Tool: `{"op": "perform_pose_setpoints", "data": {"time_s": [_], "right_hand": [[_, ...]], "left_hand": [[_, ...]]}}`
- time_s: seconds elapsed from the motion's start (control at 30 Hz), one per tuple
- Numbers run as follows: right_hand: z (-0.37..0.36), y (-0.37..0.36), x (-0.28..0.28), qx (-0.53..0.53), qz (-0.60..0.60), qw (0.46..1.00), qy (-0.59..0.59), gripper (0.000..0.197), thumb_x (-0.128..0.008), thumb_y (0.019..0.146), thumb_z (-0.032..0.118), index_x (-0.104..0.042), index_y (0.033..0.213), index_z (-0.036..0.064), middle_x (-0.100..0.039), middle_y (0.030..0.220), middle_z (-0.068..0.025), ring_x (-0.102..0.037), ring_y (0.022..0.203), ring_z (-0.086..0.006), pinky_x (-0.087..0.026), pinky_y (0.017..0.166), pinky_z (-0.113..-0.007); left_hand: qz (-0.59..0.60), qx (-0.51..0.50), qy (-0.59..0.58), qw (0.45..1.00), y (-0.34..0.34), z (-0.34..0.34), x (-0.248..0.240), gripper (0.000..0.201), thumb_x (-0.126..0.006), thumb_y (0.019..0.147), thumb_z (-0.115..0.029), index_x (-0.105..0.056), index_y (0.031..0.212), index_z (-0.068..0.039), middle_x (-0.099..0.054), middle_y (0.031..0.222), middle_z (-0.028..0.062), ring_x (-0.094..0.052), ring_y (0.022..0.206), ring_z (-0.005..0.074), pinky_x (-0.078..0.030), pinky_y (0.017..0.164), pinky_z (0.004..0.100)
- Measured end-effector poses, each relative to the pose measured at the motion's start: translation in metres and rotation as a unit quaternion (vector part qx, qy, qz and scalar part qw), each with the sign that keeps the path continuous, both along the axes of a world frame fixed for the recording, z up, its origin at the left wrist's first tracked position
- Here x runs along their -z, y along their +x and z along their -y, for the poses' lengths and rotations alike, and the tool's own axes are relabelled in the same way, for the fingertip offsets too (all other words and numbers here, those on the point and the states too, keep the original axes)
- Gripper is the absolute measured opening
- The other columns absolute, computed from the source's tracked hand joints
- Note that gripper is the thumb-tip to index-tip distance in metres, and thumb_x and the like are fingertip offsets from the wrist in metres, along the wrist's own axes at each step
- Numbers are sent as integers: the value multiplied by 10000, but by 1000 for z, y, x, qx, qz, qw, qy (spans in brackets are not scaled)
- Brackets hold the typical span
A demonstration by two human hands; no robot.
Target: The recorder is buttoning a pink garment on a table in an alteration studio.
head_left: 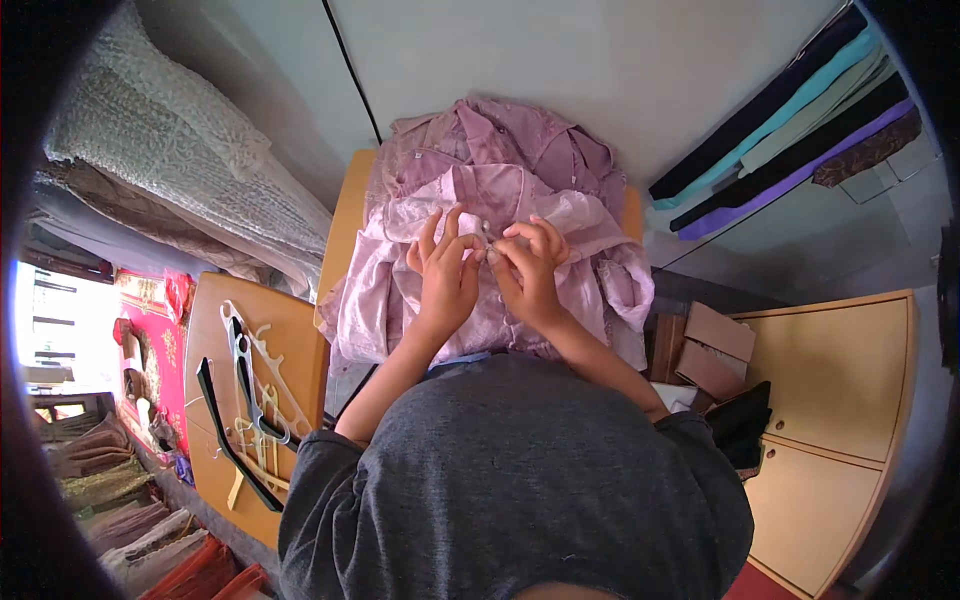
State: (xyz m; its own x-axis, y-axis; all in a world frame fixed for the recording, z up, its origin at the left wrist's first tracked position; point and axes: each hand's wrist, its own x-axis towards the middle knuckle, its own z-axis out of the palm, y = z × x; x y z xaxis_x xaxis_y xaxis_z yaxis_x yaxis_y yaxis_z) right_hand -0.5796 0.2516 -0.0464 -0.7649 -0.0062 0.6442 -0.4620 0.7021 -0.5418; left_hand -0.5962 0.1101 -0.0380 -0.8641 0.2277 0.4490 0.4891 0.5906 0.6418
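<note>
A pale pink, shiny garment with sleeves lies spread on a wooden table in front of me. Over its upper front my left hand pinches with thumb and forefinger, the other fingers raised. Close beside it, my right hand makes a similar pinch, its fingers curled. The fingertips of both hands nearly meet at the garment's front opening. What lies between them is too small to make out; it may be a bit of cloth or a fastener. A mauve garment lies folded behind the pink one.
Several hangers lie on a wooden surface to the left. White lacy clothing hangs at the upper left. Folded coloured cloths hang at the upper right. Cardboard boxes stand beside a wooden cabinet on the right.
</note>
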Motion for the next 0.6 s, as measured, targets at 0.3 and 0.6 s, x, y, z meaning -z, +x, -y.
{"op": "perform_pose_setpoints", "data": {"time_s": [0.3,0.6], "right_hand": [[-18,-14,-8,-53,59,996,37,120,-656,762,175,-650,880,157,-504,1128,-58,-388,1164,-308,-233,938,-464],[-48,-36,-7,109,33,993,5,333,-662,755,193,-582,1071,125,-502,1150,-96,-420,1133,-296,-281,965,-427]], "left_hand": [[-27,-59,28,997,-8,5,22,132,-645,795,-199,-640,911,-137,-466,1353,140,-296,1317,328,-123,1018,506],[5,-57,-74,996,-26,0,39,171,-713,739,-293,-715,855,-168,-426,1383,142,-290,1318,341,-88,1036,543]]}}
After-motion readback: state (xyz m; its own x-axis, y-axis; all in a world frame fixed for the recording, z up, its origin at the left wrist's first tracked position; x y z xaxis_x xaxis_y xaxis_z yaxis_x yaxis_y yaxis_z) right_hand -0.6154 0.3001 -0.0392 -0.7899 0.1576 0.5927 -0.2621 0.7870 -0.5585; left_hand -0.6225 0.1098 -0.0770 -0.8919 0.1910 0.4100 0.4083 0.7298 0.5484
